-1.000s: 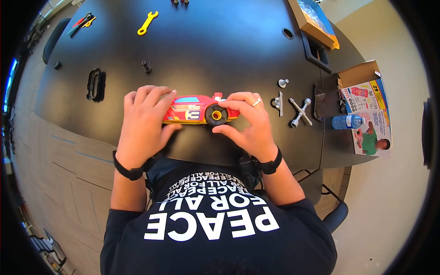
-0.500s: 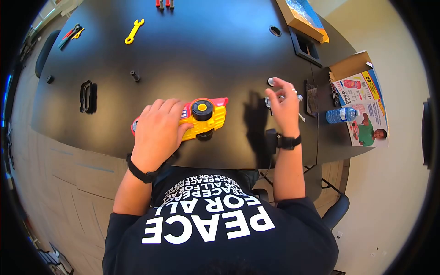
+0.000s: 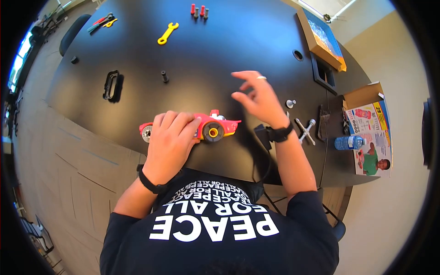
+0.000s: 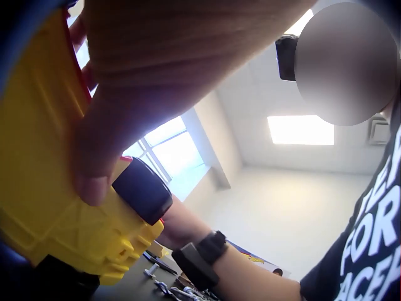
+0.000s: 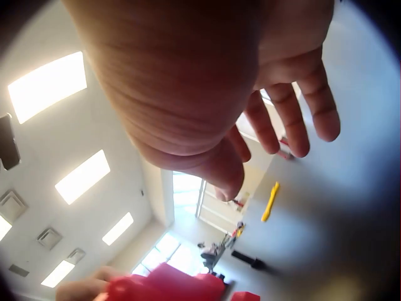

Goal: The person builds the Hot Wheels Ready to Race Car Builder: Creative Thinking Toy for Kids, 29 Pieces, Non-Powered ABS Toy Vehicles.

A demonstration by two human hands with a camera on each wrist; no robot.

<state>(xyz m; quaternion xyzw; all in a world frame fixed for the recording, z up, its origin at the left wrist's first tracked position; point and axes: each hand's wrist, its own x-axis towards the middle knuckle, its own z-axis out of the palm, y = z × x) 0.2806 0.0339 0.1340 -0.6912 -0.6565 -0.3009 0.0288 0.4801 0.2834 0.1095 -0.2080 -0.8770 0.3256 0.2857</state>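
Observation:
My left hand (image 3: 170,142) grips a red and yellow toy race car (image 3: 229,127) from above at the table's near edge. The palm hides the car's middle, while a black rear wheel (image 3: 213,132) with a yellow hub faces me. In the left wrist view the thumb (image 4: 94,188) presses the car's yellow underside (image 4: 37,138). My right hand (image 3: 262,98) hovers over the table beyond the car's rear, fingers spread and nothing in them. Close to its wrist stands a small silver part (image 3: 290,103), and a cross-shaped lug wrench (image 3: 305,131) lies to the right.
A black peg (image 3: 164,76) and a black frame (image 3: 111,85) are beyond the car. Farther back lie a yellow wrench (image 3: 168,34), several red and grey bolts (image 3: 200,12) and pliers (image 3: 101,23). A water bottle (image 3: 349,143) rests by a printed box (image 3: 372,133) at right.
My right hand has left the small silver parts and moved left and away from me. The left hand has turned the car from showing its yellow underside to showing its side.

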